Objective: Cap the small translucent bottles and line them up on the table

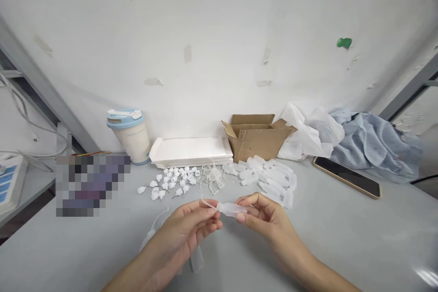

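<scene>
In the middle of the desk, my right hand (262,214) pinches the base of a small translucent plastic squeeze bottle (232,210), held nearly level with its neck to the left. At that neck my left hand (196,219) closes thumb and fingers on a thin white strap (207,202), whose free end sticks up. Partly hidden under my left forearm lie another translucent bottle (196,260) and a strapped piece (149,235). Beyond my hands are white needle-tip caps (165,185), a tangle of white straps (211,178) and a heap of empty bottles (270,177).
A stack of white envelopes (191,150) and an open cardboard box (263,143) stand along the wall. At left is a cup with a blue lid (130,134). To the right are a plastic bag (301,132), a phone (347,177) and a blue cloth (372,141).
</scene>
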The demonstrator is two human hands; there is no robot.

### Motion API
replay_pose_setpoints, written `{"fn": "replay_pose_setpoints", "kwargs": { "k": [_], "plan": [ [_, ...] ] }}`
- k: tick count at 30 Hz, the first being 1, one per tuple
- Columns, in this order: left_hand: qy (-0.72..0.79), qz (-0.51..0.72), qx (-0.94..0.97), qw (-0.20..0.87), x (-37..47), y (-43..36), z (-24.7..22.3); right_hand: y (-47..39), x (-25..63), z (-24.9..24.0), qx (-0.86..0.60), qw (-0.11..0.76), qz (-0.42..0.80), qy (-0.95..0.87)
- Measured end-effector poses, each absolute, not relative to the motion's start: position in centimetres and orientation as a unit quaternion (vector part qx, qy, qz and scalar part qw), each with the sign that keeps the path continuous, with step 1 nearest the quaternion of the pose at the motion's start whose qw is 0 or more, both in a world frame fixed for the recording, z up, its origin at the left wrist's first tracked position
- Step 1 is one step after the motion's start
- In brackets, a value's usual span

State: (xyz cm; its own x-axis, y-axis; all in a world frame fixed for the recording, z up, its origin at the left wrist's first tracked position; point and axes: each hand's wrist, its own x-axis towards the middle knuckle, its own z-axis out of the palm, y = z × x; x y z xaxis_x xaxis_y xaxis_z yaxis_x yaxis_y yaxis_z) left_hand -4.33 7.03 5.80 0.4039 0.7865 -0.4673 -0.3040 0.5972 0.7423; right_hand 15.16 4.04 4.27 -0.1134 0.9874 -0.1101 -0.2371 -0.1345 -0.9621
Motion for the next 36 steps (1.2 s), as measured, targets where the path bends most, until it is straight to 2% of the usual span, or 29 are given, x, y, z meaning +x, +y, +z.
{"fn": "replay_pose_setpoints", "kwargs": {
  "k": [7,17,25,32,36],
  "plan": [
    [0.402,0.345,0.349,0.773,-4.4,6.8,5.4,4.2,15.1,3.9,-0.431,0.492,0.612,-0.446],
    [0.481,0.331,0.515,0.628,-4.4,6.4,6.4,3.6,14.6,3.3,-0.449,0.454,0.576,-0.512],
    [0.452,0.357,0.558,0.597,-4.1,6.0,6.3,3.2,14.3,3.4,-0.465,0.421,0.537,-0.564],
    [0.446,0.349,0.561,0.604,-3.5,5.3,5.8,2.7,14.7,2.4,-0.434,0.410,0.290,-0.748],
    [0.439,0.309,0.668,0.515,-3.5,5.3,6.2,2.6,14.8,1.7,-0.387,0.389,0.220,-0.806]
  ]
}}
